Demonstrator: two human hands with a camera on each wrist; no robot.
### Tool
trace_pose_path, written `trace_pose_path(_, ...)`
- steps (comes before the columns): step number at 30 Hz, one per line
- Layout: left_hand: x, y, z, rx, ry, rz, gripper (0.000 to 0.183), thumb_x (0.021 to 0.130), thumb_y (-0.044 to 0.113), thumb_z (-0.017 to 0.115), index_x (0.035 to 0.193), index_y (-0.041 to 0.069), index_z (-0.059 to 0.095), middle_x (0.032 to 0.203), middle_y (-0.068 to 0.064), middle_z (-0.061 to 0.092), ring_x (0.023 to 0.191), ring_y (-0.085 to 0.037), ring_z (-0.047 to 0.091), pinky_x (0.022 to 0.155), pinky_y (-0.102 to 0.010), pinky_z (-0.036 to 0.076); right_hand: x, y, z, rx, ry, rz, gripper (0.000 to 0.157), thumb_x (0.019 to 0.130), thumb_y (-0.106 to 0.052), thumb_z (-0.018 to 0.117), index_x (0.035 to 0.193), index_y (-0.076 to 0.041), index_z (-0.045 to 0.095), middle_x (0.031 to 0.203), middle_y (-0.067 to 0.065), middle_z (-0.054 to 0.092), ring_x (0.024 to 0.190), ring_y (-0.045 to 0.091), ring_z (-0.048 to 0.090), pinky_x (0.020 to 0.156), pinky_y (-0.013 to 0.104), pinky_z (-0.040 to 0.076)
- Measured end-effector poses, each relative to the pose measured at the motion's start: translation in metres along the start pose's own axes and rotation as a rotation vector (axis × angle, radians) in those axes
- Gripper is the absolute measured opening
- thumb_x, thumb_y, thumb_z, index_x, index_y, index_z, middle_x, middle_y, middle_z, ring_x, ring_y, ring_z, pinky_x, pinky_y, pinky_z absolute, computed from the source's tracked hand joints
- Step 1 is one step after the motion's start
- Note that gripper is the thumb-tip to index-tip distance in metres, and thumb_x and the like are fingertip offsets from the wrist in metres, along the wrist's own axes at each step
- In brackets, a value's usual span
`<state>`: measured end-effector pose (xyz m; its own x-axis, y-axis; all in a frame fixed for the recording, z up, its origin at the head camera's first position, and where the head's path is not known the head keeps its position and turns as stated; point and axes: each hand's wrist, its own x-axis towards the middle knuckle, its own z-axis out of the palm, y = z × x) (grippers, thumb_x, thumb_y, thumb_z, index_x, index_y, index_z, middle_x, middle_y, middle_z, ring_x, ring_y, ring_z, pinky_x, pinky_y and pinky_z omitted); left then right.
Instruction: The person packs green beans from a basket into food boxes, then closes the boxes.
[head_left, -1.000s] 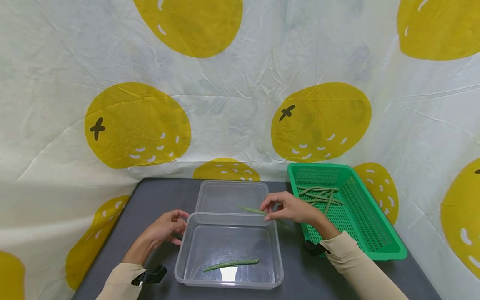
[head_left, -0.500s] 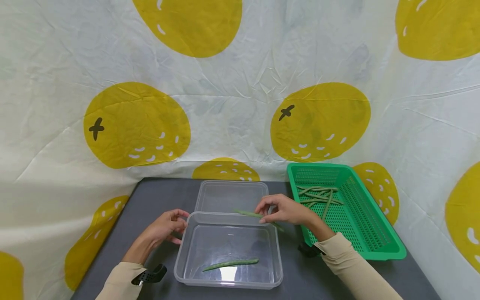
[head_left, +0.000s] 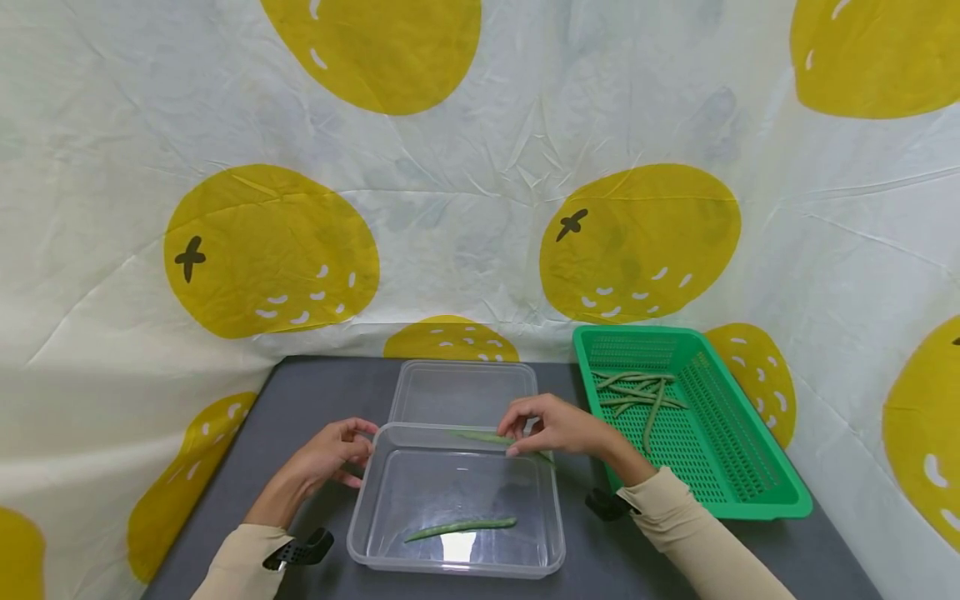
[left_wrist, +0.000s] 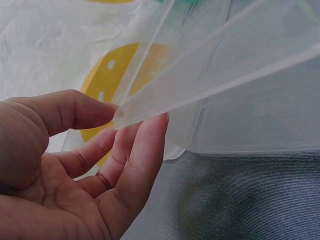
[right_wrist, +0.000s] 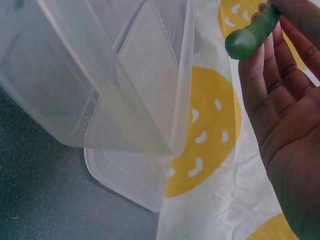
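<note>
At the back left corner of a clear plastic container [head_left: 450, 483], my left hand [head_left: 330, 458] pinches the rim between thumb and fingers, as the left wrist view [left_wrist: 115, 170] shows closely. My right hand [head_left: 558, 427] holds a green bean [head_left: 478, 436] between thumb and fingertips, over the container's back edge. One rounded end of that green bean [right_wrist: 245, 42] pokes out toward the right wrist camera. Another green bean [head_left: 461, 528] lies on the container's floor near the front.
A clear lid [head_left: 465, 392] lies flat on the dark grey table [head_left: 322, 392] behind the container. To the right stands a green perforated basket [head_left: 765, 467] with several green beans [head_left: 637, 390] at its back left. A curtain [head_left: 457, 250] with yellow prints hangs behind.
My right hand has moved left and slightly toward me with the green bean, from near the container's back right corner to farther along its back edge. The left hand stays put.
</note>
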<state>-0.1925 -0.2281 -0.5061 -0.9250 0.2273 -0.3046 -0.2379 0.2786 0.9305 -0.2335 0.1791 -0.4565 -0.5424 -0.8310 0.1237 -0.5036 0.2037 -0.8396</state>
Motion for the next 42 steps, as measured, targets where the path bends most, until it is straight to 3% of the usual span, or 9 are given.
trace_pose_path(13,-0.001,0.001,0.000,0.007,-0.005,0.006,0.043,0.096,0.010,0.060,0.135,-0.007,0.049,0.106,-0.024,0.061,0.085,-0.027,0.065,0.065,-0.044,0.061,0.010,0.000,0.009,-0.008,-0.023,0.001,0.022,0.090,-0.019,0.077,0.111,-0.017,0.073,0.101,0.002,0.069,0.086,0.013,0.064,0.071,0.036,0.059)
trace_pose_path(18,-0.001,0.001,0.000,0.006,-0.008,0.001,0.043,0.097,0.011,0.060,0.135,-0.006,0.049,0.106,-0.022,0.061,0.086,-0.027,0.066,0.065,-0.044,0.061,0.008,-0.002,0.010,-0.037,-0.019,-0.002,0.024,0.091,-0.022,0.077,0.114,-0.018,0.072,0.111,0.012,0.069,0.094,0.012,0.065,0.082,0.038,0.059)
trace_pose_path(22,-0.001,0.002,0.000,0.001,-0.016,0.001,0.044,0.097,0.011,0.059,0.136,-0.006,0.048,0.106,-0.021,0.061,0.086,-0.027,0.066,0.064,-0.044,0.061,0.004,-0.002,0.008,-0.044,-0.016,0.003,0.024,0.092,-0.024,0.075,0.115,-0.019,0.071,0.114,0.014,0.069,0.096,0.013,0.067,0.088,0.039,0.057)
trace_pose_path(26,-0.001,0.002,0.000,0.000,-0.019,0.007,0.044,0.097,0.011,0.059,0.136,-0.007,0.047,0.105,-0.020,0.061,0.086,-0.027,0.065,0.063,-0.043,0.060,-0.001,-0.002,0.004,-0.044,-0.009,0.003,0.023,0.093,-0.022,0.074,0.115,-0.016,0.072,0.111,0.011,0.070,0.093,0.015,0.067,0.086,0.040,0.058)
trace_pose_path(32,-0.001,0.003,0.001,0.005,-0.011,0.003,0.044,0.097,0.010,0.059,0.136,-0.006,0.047,0.105,-0.020,0.061,0.086,-0.029,0.065,0.062,-0.042,0.060,-0.012,-0.005,-0.003,-0.051,0.009,0.034,0.021,0.093,-0.023,0.074,0.114,-0.022,0.072,0.108,-0.002,0.070,0.092,0.017,0.068,0.086,0.040,0.058)
trace_pose_path(42,-0.001,0.001,0.001,0.008,0.010,-0.017,0.041,0.098,0.010,0.058,0.135,-0.006,0.049,0.106,-0.023,0.059,0.085,-0.028,0.065,0.063,-0.042,0.060,-0.031,-0.001,-0.018,-0.085,0.038,0.049,0.020,0.095,-0.020,0.071,0.115,-0.021,0.071,0.108,-0.003,0.070,0.092,0.016,0.068,0.086,0.040,0.058)
